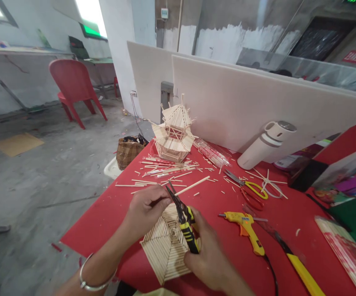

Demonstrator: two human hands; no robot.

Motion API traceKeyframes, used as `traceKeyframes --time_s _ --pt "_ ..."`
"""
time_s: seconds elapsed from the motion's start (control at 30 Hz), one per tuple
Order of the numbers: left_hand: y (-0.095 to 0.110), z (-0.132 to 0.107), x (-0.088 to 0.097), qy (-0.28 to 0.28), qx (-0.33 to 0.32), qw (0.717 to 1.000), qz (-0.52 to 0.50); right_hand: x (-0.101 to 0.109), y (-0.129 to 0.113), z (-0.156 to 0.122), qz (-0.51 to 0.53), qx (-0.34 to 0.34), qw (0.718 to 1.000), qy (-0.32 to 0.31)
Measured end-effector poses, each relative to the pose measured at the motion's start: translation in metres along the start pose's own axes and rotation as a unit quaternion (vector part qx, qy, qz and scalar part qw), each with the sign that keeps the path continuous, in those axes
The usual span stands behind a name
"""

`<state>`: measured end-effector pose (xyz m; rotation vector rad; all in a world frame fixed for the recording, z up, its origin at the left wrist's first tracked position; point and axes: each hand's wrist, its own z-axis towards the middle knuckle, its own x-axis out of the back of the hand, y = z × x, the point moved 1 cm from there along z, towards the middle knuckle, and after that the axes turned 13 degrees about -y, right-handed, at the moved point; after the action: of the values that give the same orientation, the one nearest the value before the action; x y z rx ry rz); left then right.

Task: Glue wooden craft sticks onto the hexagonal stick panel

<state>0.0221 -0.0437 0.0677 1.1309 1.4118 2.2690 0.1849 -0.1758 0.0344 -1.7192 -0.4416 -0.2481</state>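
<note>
My right hand (207, 255) is wrapped round the black and yellow handles of a pair of pliers (187, 235). Their jaws are parted and lie across a thin wooden stick (194, 186), close to my left fingertips. My left hand (148, 207) pinches one end of that stick, and its other end points up to the right. Below both hands lies a many-sided panel (153, 250) of sticks laid in rings, partly covered by my right hand and the pliers. A tiered pagoda model (173, 144) made of similar sticks stands at the back of the table.
Loose sticks (153, 168) and offcuts litter the red table (104, 230). At right lie yellow-handled scissors (256, 191), a yellow glue gun (242, 224) with its cord, and a yellow-handled knife (301, 271). A white flask (262, 146) stands before a white board (227, 98).
</note>
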Motion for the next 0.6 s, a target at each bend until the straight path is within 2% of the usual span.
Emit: traceKeyframes --time_s 0.13,0.23,0.4,0.6 --pt "0.0053 0.0004 0.0015 0.003 -0.057 0.998 0.005 -0.001 0.0087 -0.0011 -0.045 -0.005 0.999 0.0" --pt "0.0079 -0.001 0.0022 0.006 -0.067 0.998 0.008 -0.0027 0.008 -0.0013 -0.041 0.008 0.999 0.002" --pt "0.0063 -0.0047 0.0009 -0.007 -0.043 0.999 0.001 -0.0048 0.0001 -0.0019 -0.011 0.011 1.0 0.015" --pt "-0.0017 -0.0026 -0.0006 -0.032 0.005 0.999 -0.01 -0.0055 0.0052 -0.0017 -0.015 -0.012 1.0 0.012"
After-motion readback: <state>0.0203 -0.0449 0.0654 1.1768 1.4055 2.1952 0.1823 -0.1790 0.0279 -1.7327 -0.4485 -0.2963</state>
